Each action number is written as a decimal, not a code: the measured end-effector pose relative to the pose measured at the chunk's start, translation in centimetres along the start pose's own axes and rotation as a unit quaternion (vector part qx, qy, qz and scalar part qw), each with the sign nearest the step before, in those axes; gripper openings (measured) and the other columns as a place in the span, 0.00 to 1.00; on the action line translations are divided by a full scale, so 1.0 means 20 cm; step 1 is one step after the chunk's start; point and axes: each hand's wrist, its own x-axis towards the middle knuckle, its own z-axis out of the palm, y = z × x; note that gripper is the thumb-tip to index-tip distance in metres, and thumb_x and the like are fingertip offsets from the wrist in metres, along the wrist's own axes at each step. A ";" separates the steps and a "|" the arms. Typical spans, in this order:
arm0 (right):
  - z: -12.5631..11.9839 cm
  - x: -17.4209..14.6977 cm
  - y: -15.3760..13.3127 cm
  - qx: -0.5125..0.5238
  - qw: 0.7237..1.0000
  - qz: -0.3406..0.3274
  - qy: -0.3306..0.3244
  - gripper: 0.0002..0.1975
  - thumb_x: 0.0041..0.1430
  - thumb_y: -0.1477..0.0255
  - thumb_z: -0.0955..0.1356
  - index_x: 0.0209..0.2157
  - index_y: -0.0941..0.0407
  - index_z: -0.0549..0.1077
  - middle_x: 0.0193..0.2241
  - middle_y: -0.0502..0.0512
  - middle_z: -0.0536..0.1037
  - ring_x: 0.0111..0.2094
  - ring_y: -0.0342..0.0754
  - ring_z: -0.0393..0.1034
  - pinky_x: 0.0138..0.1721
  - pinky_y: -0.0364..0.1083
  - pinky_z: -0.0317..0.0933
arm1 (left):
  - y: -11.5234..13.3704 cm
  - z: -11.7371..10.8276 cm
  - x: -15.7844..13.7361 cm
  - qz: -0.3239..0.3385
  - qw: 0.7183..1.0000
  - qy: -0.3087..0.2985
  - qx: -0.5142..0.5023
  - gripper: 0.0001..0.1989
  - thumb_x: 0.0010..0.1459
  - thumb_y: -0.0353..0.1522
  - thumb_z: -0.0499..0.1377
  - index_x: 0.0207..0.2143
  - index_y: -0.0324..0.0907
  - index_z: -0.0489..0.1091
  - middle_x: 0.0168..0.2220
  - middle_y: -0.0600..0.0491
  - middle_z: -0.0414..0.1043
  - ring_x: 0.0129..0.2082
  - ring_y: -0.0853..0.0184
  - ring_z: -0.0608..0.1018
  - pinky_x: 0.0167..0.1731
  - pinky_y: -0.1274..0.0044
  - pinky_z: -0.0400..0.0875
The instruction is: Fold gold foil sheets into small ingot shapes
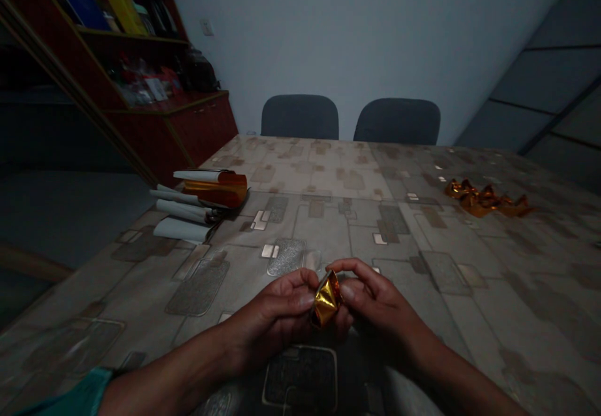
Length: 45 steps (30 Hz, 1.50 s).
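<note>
Between my two hands is a small folded piece of shiny gold foil paper (325,302), held just above the table near its front edge. My left hand (286,303) pinches its left side with thumb and fingers. On the right side, my right hand (370,294) grips it, the thumb pressed at its edge and the index finger curled over the top. The lower fingers of both hands are partly hidden behind the foil.
Several folded gold foil pieces (486,198) lie in a group at the right. A stack of curled gold-and-white paper sheets (188,206) rests at the left. Across the patterned table (328,228) stand two grey chairs (300,116). A red-brown cabinet (188,128) is at the far left.
</note>
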 end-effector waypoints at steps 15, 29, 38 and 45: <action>0.01 0.01 0.03 0.014 1.000 -0.002 0.007 0.17 0.58 0.61 0.72 0.41 0.54 0.65 0.21 0.45 0.74 0.19 0.41 0.68 0.23 0.40 0.59 | 0.00 0.00 0.00 -0.021 0.998 0.053 -0.016 0.09 0.57 0.29 0.65 0.40 0.40 0.70 0.39 0.51 0.77 0.39 0.68 0.79 0.43 0.78 0.67; 0.03 0.01 0.03 -0.077 0.989 -0.056 0.115 0.15 0.58 0.60 0.71 0.35 0.52 0.62 0.24 0.46 0.74 0.19 0.40 0.65 0.20 0.40 0.59 | -0.01 0.02 0.01 0.061 0.992 0.111 -0.002 0.11 0.59 0.35 0.65 0.42 0.42 0.69 0.39 0.51 0.77 0.36 0.70 0.79 0.35 0.80 0.72; 0.05 -0.01 -0.02 -0.348 0.913 -0.132 0.168 0.08 0.56 0.68 0.69 0.32 0.52 0.65 0.18 0.44 0.68 0.19 0.43 0.62 0.21 0.42 0.53 | -0.05 0.00 0.04 0.091 0.979 0.180 0.043 0.23 0.46 0.31 0.74 0.42 0.42 0.67 0.36 0.53 0.78 0.30 0.72 0.79 0.32 0.81 0.73; 0.02 0.01 0.01 -0.363 0.910 -0.130 0.149 0.07 0.58 0.65 0.68 0.35 0.52 0.67 0.18 0.44 0.68 0.18 0.43 0.61 0.19 0.43 0.52 | -0.07 -0.01 0.05 0.108 0.972 0.190 0.085 0.25 0.46 0.35 0.74 0.43 0.41 0.67 0.31 0.53 0.78 0.28 0.70 0.80 0.30 0.81 0.71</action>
